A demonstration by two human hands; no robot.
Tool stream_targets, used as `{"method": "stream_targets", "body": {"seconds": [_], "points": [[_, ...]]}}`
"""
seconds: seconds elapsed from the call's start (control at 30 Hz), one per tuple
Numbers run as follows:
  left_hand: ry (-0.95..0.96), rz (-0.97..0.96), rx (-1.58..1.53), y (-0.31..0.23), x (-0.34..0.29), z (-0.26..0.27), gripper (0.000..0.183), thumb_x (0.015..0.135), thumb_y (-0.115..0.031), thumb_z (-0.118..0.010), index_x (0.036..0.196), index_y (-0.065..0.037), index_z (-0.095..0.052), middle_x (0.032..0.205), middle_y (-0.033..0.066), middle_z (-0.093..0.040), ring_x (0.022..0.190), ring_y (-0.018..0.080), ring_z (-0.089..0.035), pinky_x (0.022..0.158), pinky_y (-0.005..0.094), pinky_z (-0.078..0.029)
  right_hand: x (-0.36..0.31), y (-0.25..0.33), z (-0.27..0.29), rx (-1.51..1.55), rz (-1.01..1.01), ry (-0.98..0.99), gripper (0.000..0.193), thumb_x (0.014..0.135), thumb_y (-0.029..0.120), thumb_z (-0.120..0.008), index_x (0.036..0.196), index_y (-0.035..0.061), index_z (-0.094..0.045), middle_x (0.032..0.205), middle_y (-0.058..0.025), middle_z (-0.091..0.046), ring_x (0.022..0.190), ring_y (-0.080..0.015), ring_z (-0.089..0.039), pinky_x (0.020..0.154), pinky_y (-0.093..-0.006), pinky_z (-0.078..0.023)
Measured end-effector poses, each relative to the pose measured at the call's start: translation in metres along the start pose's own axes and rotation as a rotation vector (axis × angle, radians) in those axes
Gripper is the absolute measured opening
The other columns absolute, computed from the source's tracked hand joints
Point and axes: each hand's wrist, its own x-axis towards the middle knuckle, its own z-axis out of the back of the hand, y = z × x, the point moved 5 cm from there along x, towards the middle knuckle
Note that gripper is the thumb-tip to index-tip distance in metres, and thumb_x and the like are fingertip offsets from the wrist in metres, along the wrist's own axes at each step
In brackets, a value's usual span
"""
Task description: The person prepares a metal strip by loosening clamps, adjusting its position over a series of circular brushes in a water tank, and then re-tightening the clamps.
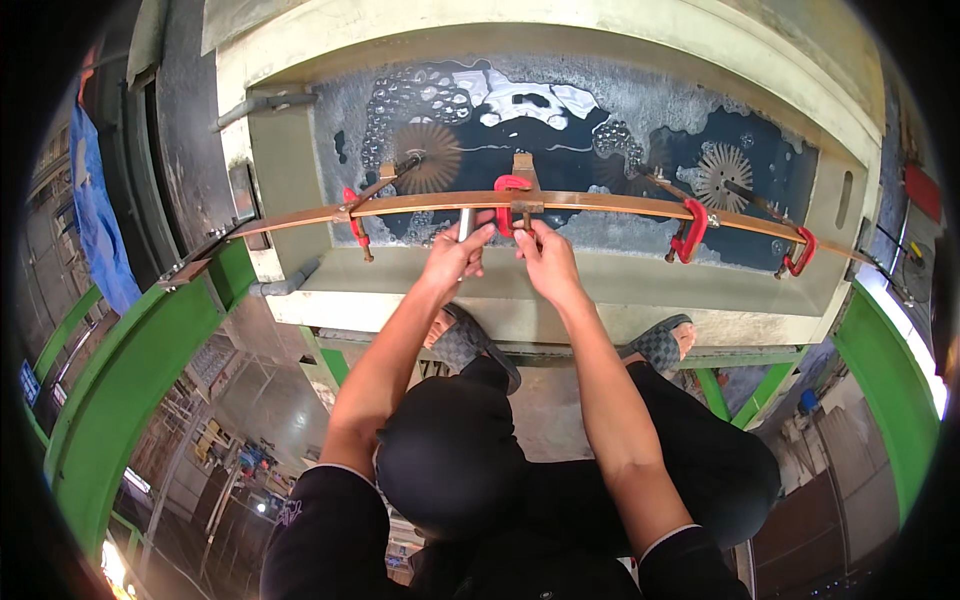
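A long copper-coloured bar point(610, 203) spans the tank, with several red C-clamps fixed along it. My left hand point(455, 260) is closed round a short silver metal tube point(467, 222), its upper end close to the bar. Just right of it, my right hand point(546, 258) pinches the screw end of the middle red C-clamp point(512, 184), which sits over the bar and a brownish metal piece point(525, 172). My fingertips partly hide the clamp's screw. Two slotted discs, one brownish point(428, 157) and one grey point(722, 178), hang from rods clamped to the bar.
The pale tank point(560, 322) contains dark liquid point(560, 160) with foam and bubbles. Green beams point(130, 390) flank it on both sides. My sandalled feet rest at the tank's near edge. A blue sheet point(100, 210) hangs at the left; a floor with clutter shows far below.
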Motion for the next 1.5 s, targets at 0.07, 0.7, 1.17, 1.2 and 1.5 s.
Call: {"method": "stream_targets", "body": {"seconds": [0.07, 0.7, 1.17, 1.2, 1.5], "points": [[0.016, -0.028, -0.048, 0.009, 0.012, -0.003, 0.039, 0.093, -0.022, -0.070, 0.128, -0.006, -0.060, 0.063, -0.0067, -0.049, 0.048, 0.0058, -0.038, 0.050, 0.0250, -0.040, 0.003, 0.005, -0.003, -0.008, -0.002, 0.007, 0.023, 0.096, 0.022, -0.060, 0.099, 0.0000, -0.064, 0.081, -0.0187, -0.071, 0.075, -0.0355, -0.069, 0.070, -0.0442, -0.052], [-0.253, -0.467, 0.513, -0.022, -0.093, 0.015, 0.012, 0.090, -0.011, -0.070, 0.090, 0.000, -0.065, 0.064, 0.0009, -0.051, 0.060, 0.0113, -0.048, 0.054, 0.0299, -0.040, -0.047, 0.000, -0.053, 0.730, -0.313, 0.556, 0.032, 0.100, 0.018, -0.059, 0.128, 0.0016, -0.061, 0.110, -0.0048, -0.068, 0.100, -0.0136, -0.064, 0.099, -0.0295, -0.049], [-0.250, -0.635, 0.889, -0.071, -0.064, -0.039, 0.020, 0.080, -0.014, -0.073, 0.091, 0.000, -0.063, 0.076, 0.0167, -0.063, 0.068, 0.0356, -0.062, 0.064, 0.0429, -0.049, -0.030, 0.001, -0.041, 1.098, -0.341, 0.196, 0.032, 0.102, 0.017, -0.048, 0.131, 0.0032, -0.056, 0.118, -0.0044, -0.065, 0.109, -0.0138, -0.060, 0.096, -0.0338, -0.047], [-0.247, -0.610, 0.927, -0.072, -0.057, -0.041, 0.021, 0.079, -0.015, -0.073, 0.091, 0.000, -0.063, 0.076, 0.0168, -0.064, 0.068, 0.0358, -0.062, 0.064, 0.0432, -0.049, -0.027, -0.002, -0.041, 1.097, -0.339, 0.192, 0.032, 0.102, 0.017, -0.048, 0.131, 0.0032, -0.056, 0.118, -0.0044, -0.065, 0.109, -0.0138, -0.060, 0.096, -0.0338, -0.047], [-0.223, -0.771, 0.917, -0.045, -0.033, -0.059, 0.026, 0.079, -0.020, -0.078, 0.092, -0.003, -0.064, 0.075, 0.0151, -0.064, 0.067, 0.0324, -0.063, 0.062, 0.0414, -0.049, -0.009, -0.049, 0.006, 0.374, -0.122, -0.253, 0.021, 0.094, 0.012, -0.060, 0.110, 0.0027, -0.070, 0.085, -0.0042, -0.071, 0.080, -0.0076, -0.063, 0.076, -0.0274, -0.051]]}}
